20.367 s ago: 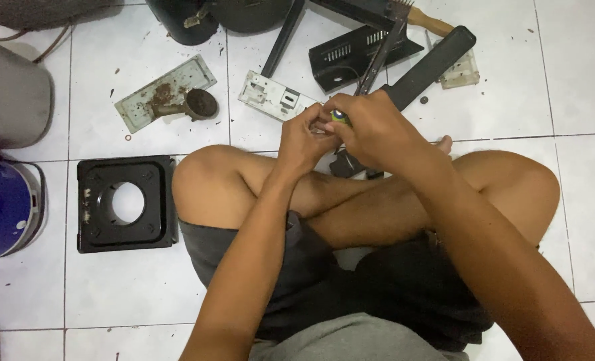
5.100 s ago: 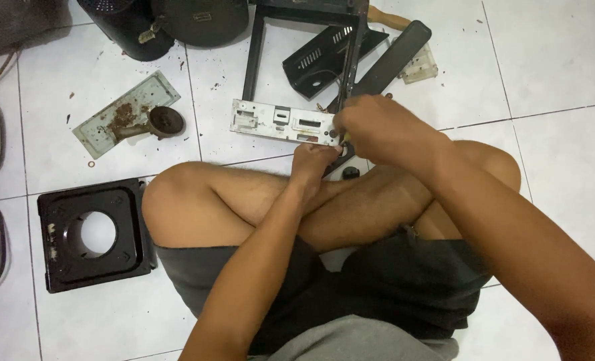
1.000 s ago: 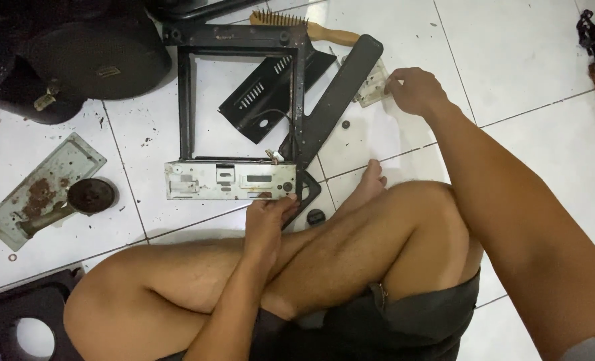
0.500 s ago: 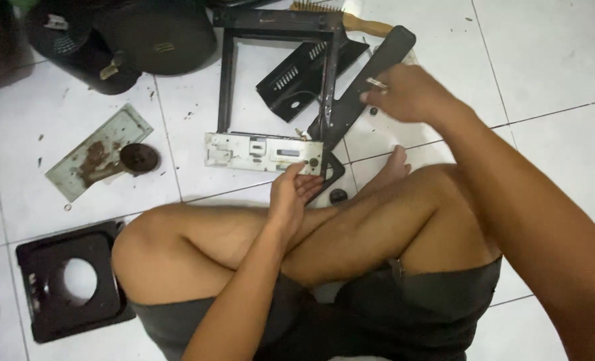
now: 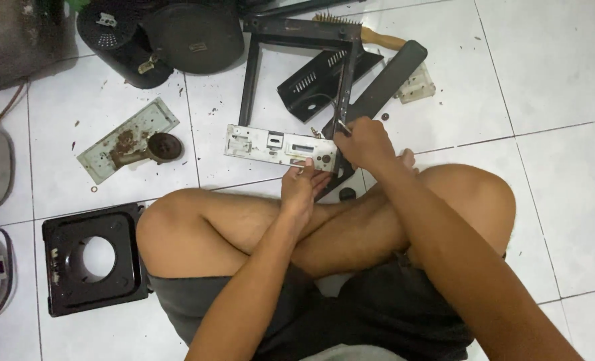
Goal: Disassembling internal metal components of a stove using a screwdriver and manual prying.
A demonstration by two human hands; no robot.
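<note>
I sit cross-legged on a white tile floor. A black metal frame (image 5: 252, 73) lies in front of my knees, with a grey metal front panel (image 5: 271, 143) full of cut-outs along its near side. My left hand (image 5: 303, 188) grips the panel's lower edge near its right end. My right hand (image 5: 366, 142) is closed at the frame's near right corner, and a small thin metal tool (image 5: 343, 126) sticks out of its fingers against the frame's right bar. What the tool's tip touches is hidden.
A slotted black panel (image 5: 314, 81), a long black bar (image 5: 386, 79), a wire brush (image 5: 372, 37) and a small clear plastic piece (image 5: 416, 84) lie beyond the frame. A rusty plate with a burner part (image 5: 129, 139) and a black square plate with a round hole (image 5: 94, 258) lie left.
My right hand has come back from the small clear piece on the right to the frame's near right corner. My left hand has stayed on the grey panel.
</note>
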